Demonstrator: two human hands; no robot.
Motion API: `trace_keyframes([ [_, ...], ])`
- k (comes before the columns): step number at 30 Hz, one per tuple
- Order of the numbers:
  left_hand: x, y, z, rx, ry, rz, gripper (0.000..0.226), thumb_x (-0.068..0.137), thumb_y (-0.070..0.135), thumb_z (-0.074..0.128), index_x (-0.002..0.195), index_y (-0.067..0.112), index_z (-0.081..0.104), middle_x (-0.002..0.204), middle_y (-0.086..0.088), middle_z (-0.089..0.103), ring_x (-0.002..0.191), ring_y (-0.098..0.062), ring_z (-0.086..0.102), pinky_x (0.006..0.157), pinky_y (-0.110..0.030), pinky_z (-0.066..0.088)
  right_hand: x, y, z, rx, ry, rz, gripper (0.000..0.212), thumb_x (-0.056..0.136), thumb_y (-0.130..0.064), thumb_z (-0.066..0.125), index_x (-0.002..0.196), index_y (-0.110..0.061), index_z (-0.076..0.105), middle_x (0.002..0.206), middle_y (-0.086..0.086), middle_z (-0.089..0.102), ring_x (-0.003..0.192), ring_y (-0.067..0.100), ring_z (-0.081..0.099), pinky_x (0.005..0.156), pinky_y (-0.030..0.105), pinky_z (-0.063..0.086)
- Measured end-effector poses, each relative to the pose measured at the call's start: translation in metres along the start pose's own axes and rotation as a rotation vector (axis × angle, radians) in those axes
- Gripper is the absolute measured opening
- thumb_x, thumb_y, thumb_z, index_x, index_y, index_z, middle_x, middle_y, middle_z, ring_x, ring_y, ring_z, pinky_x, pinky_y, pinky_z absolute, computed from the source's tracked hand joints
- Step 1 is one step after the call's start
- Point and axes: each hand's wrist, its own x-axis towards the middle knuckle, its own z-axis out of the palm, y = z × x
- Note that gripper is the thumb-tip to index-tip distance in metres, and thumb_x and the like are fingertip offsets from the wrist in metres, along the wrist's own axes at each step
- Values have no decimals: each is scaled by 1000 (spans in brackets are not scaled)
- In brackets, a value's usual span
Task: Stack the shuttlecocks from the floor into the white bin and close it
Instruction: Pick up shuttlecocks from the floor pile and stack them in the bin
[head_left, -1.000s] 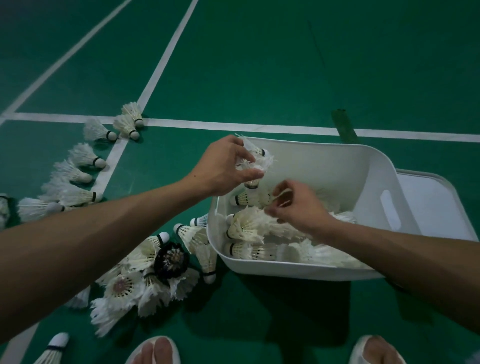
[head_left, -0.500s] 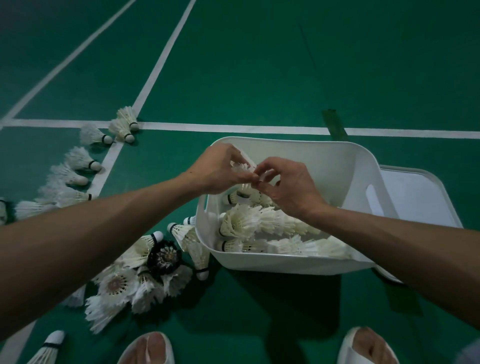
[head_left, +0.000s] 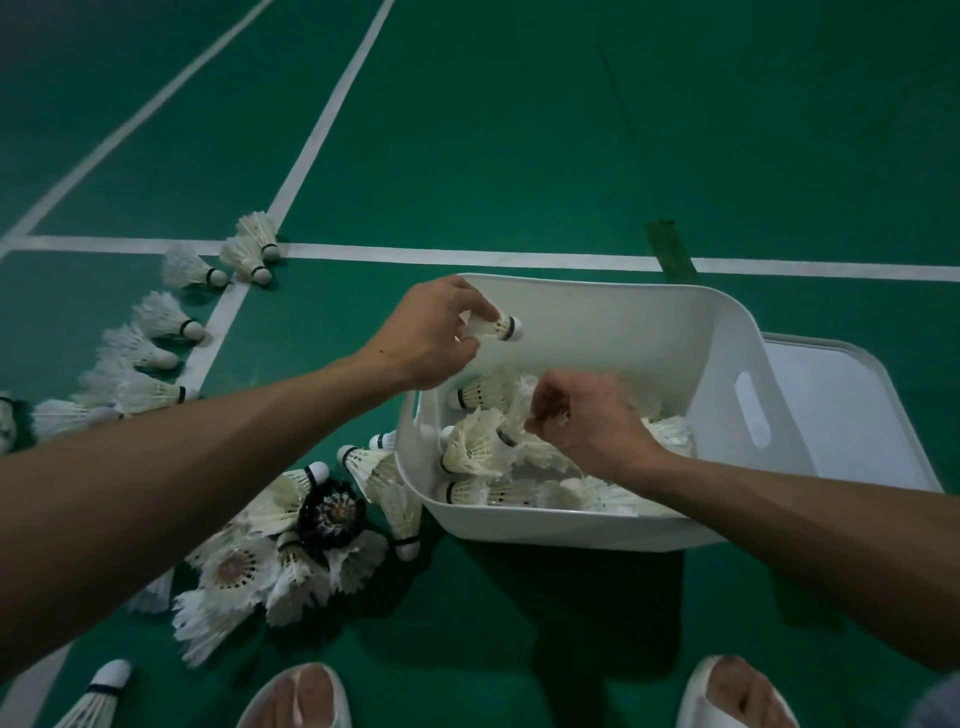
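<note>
Pinched in left hand (head_left: 426, 332): one shuttlecock (head_left: 493, 328), cork rightward, above near-left corner of white bin (head_left: 613, 525). Right hand (head_left: 582, 421) closed on feathers among shuttlecocks inside. More shuttlecocks (head_left: 270, 551) heaped on green floor (head_left: 519, 130) left of bin; lid (head_left: 852, 415) beside.

Lid (head_left: 852, 415) partly behind bin (head_left: 597, 527); feet (head_left: 298, 699) cut off by bottom edge.

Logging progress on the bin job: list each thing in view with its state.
Bin: open, partly filled with shuttlecocks.
Lid: off, flat on the floor beside the bin.
Left hand: grip shut on a shuttlecock over the bin.
Right hand: pinching feathers inside the bin.
Black shuttlecock: on the floor.
</note>
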Motion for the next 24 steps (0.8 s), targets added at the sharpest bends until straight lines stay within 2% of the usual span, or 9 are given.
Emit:
trace_keyframes([
  [6,0,-8,3,12,0,24,31,84,2,58,109,15,71,113,-2,62,79,-11,56,79,-19,43,2,-5,19,-44,-52,27,23,73,-11,79,75,-17,57,70,-2,62,68,18,59,66,32,52],
  [8,1,-9,4,8,-16,34,31,84,3,59,109,16,71,113,-2,61,78,-12,58,79,-21,46,7,-5,21,-58,-76,66,25,75,-16,80,75,-18,55,71,-3,59,68,15,56,61,27,46],
  [11,3,-9,4,32,-59,56,31,84,3,59,110,16,70,114,-2,59,80,-10,51,77,-17,40,12,-7,24,-20,-113,112,27,75,-19,80,75,-17,53,69,-6,57,64,10,53,55,18,39],
  [16,8,-9,9,56,-114,80,35,83,0,59,111,17,70,117,-4,59,80,-10,46,80,-18,39,10,2,37,158,-270,292,37,67,-14,86,64,-20,49,63,-6,56,56,10,48,62,26,44],
  [21,13,-9,12,73,-134,97,36,84,0,59,112,18,69,116,-4,60,83,-11,46,86,-30,47,19,3,31,580,-396,593,29,85,-11,72,69,-16,48,66,-1,51,68,16,50,64,32,49],
  [24,16,-10,13,77,-151,99,37,84,0,58,115,19,68,113,-4,62,83,-10,45,81,-25,43,20,5,30,598,-384,635,27,85,-12,71,69,-16,50,72,3,55,74,18,54,70,40,52],
])
